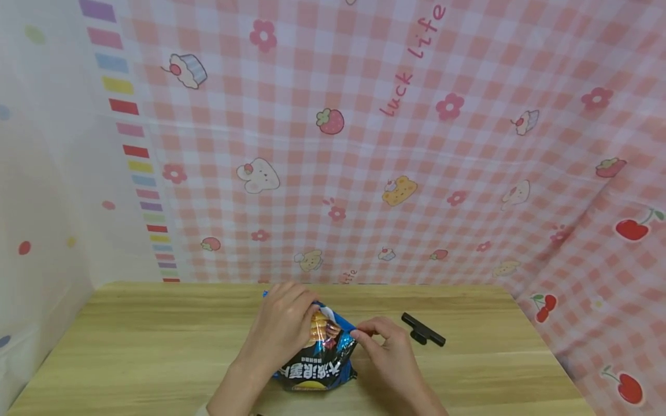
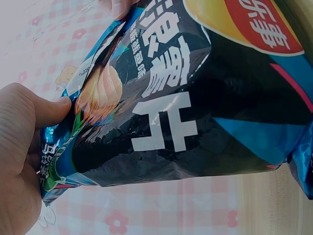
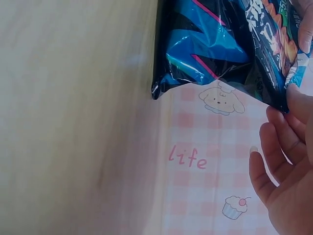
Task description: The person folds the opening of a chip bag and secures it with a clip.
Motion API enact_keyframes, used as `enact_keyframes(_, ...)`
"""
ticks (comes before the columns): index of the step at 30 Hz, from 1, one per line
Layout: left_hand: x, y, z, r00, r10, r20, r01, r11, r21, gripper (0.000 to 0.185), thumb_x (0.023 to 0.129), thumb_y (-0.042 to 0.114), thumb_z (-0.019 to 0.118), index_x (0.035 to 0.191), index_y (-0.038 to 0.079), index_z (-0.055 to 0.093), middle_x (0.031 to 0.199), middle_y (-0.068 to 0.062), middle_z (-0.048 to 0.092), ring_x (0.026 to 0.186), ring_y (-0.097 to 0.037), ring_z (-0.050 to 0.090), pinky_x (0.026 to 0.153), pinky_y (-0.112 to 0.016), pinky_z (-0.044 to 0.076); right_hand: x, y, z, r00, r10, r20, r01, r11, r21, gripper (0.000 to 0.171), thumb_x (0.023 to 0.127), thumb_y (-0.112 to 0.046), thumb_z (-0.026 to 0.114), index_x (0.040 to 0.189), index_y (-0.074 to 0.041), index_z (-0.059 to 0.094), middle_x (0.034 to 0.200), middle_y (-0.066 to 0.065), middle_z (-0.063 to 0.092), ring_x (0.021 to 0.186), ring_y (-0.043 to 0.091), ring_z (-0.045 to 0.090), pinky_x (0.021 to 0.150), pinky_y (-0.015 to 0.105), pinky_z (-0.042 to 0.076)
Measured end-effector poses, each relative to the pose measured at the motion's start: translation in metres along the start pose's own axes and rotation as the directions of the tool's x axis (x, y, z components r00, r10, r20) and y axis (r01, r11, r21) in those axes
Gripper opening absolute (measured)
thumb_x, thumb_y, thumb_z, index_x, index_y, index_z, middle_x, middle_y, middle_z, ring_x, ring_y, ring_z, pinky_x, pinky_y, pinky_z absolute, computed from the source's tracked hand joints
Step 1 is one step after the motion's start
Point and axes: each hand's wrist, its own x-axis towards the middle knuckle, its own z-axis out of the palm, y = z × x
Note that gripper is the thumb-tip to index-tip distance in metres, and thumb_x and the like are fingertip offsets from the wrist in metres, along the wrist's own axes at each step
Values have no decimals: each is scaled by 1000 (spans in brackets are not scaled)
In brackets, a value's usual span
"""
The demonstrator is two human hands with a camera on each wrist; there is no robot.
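Note:
A black and blue bag of potato chips stands on the table, its printed front towards me and its lettering upside down in the head view. My left hand grips its upper edge from the left. In the left wrist view, that thumb presses on the front of the folded blue top edge. At the right end of the same edge, my right hand pinches the corner between thumb and fingers. The right wrist view shows this hand with its lower fingers loosely bent, off the bag. The back of the bag is hidden.
A black bar-shaped clip with a short tab lies to the right of my right hand. The light wooden table ends at a pink checked cloth behind it. More of this cloth hangs along the right side.

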Motion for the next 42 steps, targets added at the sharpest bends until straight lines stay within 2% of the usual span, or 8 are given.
enact_keyframes(8,-1,-1,0,1000,5,-6,-5,1000,5,18,80,-1,88,93,5,76,91,-4,75,86,-19,66,76,-33,53,3,-1,-4,1000,9,27,-8,999,-39,16,90,-7,81,94,-23,78,89,-18,69,82,6,64,76,28,58)
enact_keyframes(14,-1,-1,0,1000,2,-1,-2,1000,6,18,80,-1,88,94,5,77,90,-3,74,85,-19,66,75,-32,53,6,7,-17,1000,-8,12,10,988,-152,16,89,-9,84,97,-20,78,90,-17,68,81,6,63,70,28,56)
enact_keyframes(19,-1,-1,0,1000,-4,6,4,1000,4,19,80,0,88,94,5,77,90,-3,74,85,-18,66,75,-31,53,9,25,-35,998,-18,63,37,946,-323,16,89,-16,85,103,-15,78,89,-14,65,82,7,61,67,27,53)
enact_keyframes(24,-1,-1,-1,1000,-8,15,8,1000,7,18,80,1,88,94,5,77,90,-2,75,86,-18,66,75,-31,53,12,46,-54,985,-124,121,165,885,-436,24,85,-19,88,104,-9,77,95,-3,70,85,16,67,72,33,57)
enact_keyframes(27,-1,0,-1,1000,-8,14,8,1000,7,18,80,0,88,93,5,77,90,-2,74,85,-17,65,75,-31,53,13,54,-63,979,-144,145,197,851,-486,33,83,-23,91,107,-5,76,101,1,71,90,21,69,76,38,59)
enact_keyframes(34,-1,0,-1,1000,-9,15,9,1000,10,18,80,0,88,93,5,77,90,-3,75,85,-17,66,75,-31,53,14,70,-79,978,-43,206,157,802,-577,57,81,-35,92,124,-3,70,120,10,69,109,31,68,90,51,57)
enact_keyframes(38,0,0,-2,1000,-12,16,12,1000,9,18,80,0,88,93,5,77,91,-3,75,86,-17,66,76,-31,53,13,77,-88,970,3,243,149,785,-601,68,81,-39,91,131,0,66,130,18,66,117,40,65,96,57,55)
enact_keyframes(42,0,0,-2,1000,-14,19,14,1000,12,18,80,0,88,94,4,77,91,-3,75,86,-17,66,76,-31,53,12,83,-96,953,106,284,100,775,-624,79,83,-46,88,138,4,62,136,24,62,122,46,61,98,61,53)
